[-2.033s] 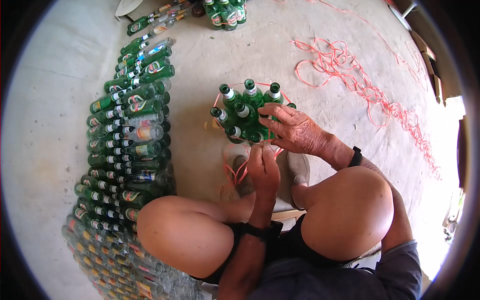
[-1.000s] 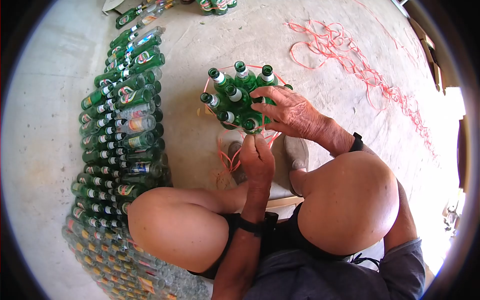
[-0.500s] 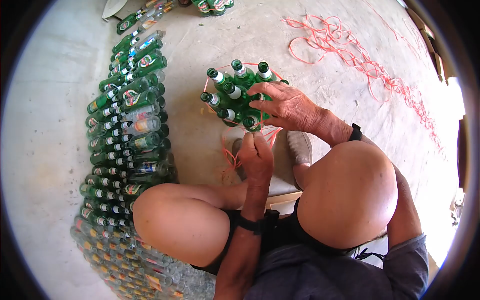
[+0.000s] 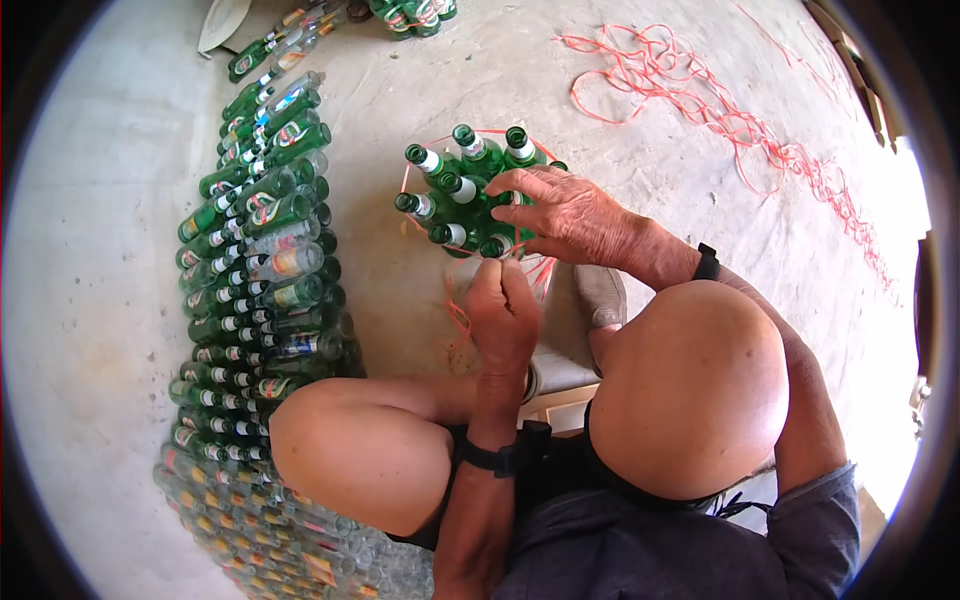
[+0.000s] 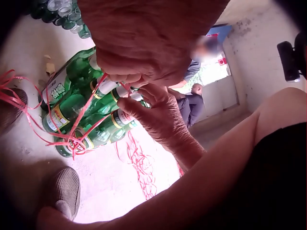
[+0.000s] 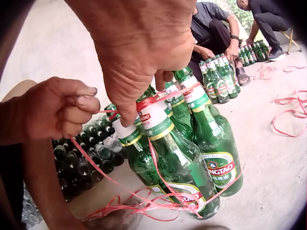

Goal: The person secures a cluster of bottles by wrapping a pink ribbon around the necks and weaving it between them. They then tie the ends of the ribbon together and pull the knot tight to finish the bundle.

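Tying the bottles, the knot is not yet closed.

The bottles (image 4: pixel 460 205) stand together on the floor (image 4: pixel 620 90) in front of my feet, and the red string (image 6: pixel 144 205) already goes around their bodies and necks. My left hand (image 4: pixel 503 312) pinches the string end between thumb and curled fingers. My right hand (image 4: pixel 575 215) lies spread on the necks, one finger pressing the string down there. I think only the knot is left to make, but my hands partly hide that place.
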Demonstrator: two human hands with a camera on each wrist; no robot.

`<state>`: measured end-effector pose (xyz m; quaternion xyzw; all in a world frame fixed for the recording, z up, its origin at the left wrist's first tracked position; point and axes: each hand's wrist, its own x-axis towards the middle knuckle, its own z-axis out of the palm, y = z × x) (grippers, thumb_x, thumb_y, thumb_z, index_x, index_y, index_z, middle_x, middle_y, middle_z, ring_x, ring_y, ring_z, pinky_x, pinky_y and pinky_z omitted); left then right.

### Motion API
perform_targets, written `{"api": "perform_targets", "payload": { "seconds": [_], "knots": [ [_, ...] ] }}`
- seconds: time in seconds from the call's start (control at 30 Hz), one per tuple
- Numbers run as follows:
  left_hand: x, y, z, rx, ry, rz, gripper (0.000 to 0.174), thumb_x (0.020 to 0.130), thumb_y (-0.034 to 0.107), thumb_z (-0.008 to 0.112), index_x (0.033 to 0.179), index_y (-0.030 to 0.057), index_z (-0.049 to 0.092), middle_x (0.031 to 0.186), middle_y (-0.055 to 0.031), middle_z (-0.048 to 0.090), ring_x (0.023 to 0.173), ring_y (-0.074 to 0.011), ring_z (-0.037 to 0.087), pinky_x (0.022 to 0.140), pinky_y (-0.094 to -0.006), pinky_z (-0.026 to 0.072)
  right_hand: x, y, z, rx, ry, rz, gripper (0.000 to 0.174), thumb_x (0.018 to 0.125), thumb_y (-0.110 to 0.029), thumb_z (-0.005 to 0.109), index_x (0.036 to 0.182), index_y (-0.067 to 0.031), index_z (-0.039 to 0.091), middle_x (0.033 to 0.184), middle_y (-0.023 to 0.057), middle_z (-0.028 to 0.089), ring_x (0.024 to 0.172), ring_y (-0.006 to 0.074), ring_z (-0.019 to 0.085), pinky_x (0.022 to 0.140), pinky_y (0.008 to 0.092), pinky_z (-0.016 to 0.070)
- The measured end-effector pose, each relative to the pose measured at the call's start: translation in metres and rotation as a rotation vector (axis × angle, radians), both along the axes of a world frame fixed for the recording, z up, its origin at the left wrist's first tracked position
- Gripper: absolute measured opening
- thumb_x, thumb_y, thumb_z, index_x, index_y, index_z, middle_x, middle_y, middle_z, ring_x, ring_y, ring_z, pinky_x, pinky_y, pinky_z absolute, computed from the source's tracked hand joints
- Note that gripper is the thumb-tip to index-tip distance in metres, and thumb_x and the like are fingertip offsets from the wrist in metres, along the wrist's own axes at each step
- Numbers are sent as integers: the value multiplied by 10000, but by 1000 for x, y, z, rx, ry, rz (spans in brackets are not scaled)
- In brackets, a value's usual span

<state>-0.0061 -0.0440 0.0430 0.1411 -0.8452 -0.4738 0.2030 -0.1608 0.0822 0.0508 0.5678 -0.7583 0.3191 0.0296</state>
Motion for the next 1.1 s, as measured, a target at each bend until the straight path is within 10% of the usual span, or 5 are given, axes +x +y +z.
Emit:
{"api": "perform_targets", "payload": {
  "seconds": [0.67,1.1],
  "knots": [
    [-41,-52,6,188,-111,61,351,1059,107,597,744,-2,487,698,28,475,672,-69,400,557,-299,349,6,-1,-2,45,1,-46,326,770,-128,830,1058,-63,693,1372,78,573,1200,298,655,1064,445,550],
    [-48,-64,-12,-225,-40,-58,189,1004,62,638,841,-12,580,805,-188,609,706,-418,605,632,-496,478,7,-6,-2,4,72,-102,134,822,-142,761,891,-57,683,1312,63,586,1112,258,668,984,403,575]
  ]
}}
